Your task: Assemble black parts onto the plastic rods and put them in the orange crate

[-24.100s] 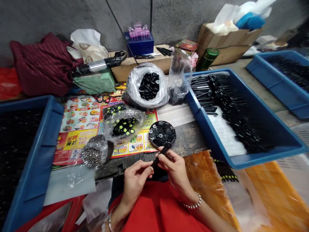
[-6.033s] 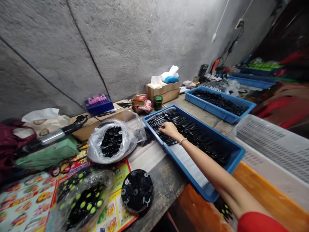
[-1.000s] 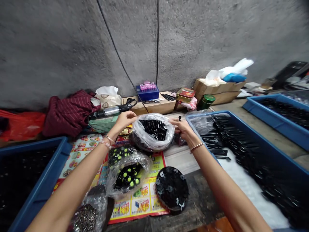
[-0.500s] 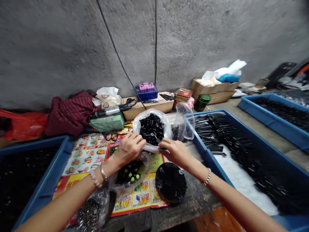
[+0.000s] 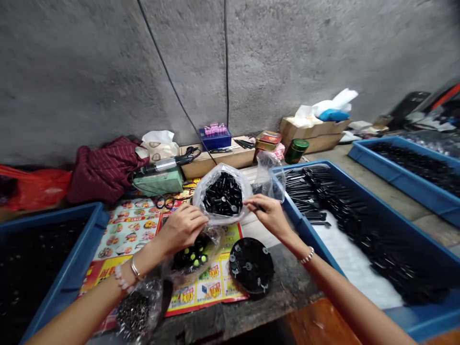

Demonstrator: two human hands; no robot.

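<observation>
A clear plastic bag [image 5: 246, 184] full of small glossy black parts [image 5: 223, 195] stands with its mouth spread wide. At its right rim, my right hand [image 5: 266, 213] is closed, fingertips pinching the plastic; a dark piece shows under the fingers. My left hand [image 5: 184, 226] is closed beside the bag's lower left, fingers curled, and what they hold, if anything, is hidden. Just below it lies a second plastic bag [image 5: 212, 244] holding black parts with yellow-green dots [image 5: 196, 261]. A round black disc [image 5: 251, 266] with several small grey pieces on it sits nearer me.
Blue trays with black parts stand left [image 5: 95, 220] and right [image 5: 309, 239], another [image 5: 406, 179] farther right. A bag of small metal pieces [image 5: 134, 314] lies in front. Printed flyers [image 5: 132, 225] cover the bench. A green box [image 5: 161, 182] and green tin [image 5: 296, 149] stand behind.
The bag's near rim, bunched between both hands before, is now spread open. My right hand has moved up and outward to the right rim; my left has moved slightly left and down.
</observation>
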